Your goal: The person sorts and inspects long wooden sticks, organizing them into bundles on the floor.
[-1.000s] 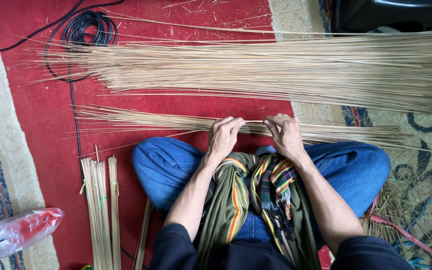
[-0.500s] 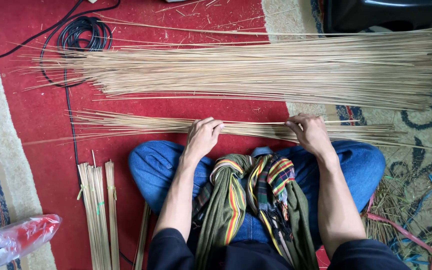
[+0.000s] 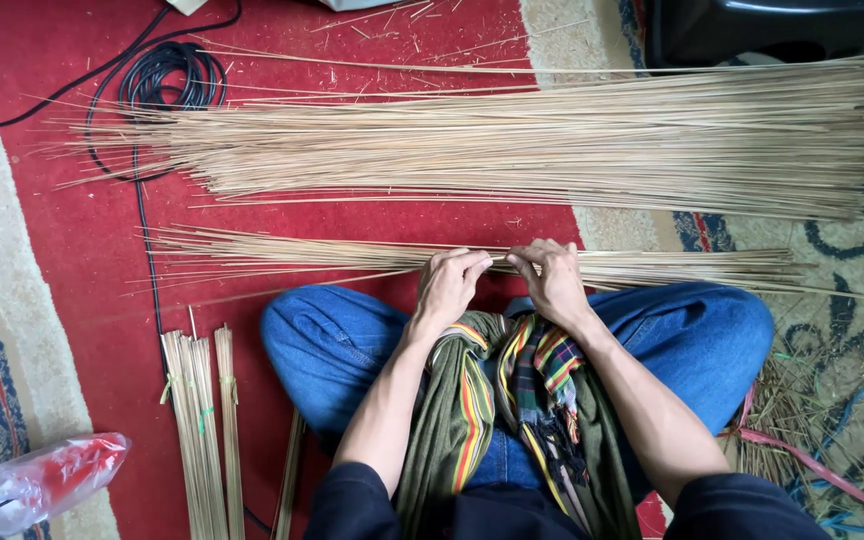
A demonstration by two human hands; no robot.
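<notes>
- Two hands work close together above the lap: the left hand [image 3: 449, 283] and the right hand [image 3: 550, 278], fingers almost meeting.
- Both sets of fingers are pinched on one thin stick [image 3: 500, 259], pulled up from the small bundle of sticks [image 3: 282, 252] lying across the red carpet [image 3: 72, 240] just in front of the knees.
- One much larger pile of sticks [image 3: 552, 140] lies farther out, well apart.
- Three tied short bundles [image 3: 197, 420] stand by the left knee.
- One black cable coil [image 3: 162, 75] is at top left; one plastic bag [image 3: 47, 480] at bottom left.
</notes>
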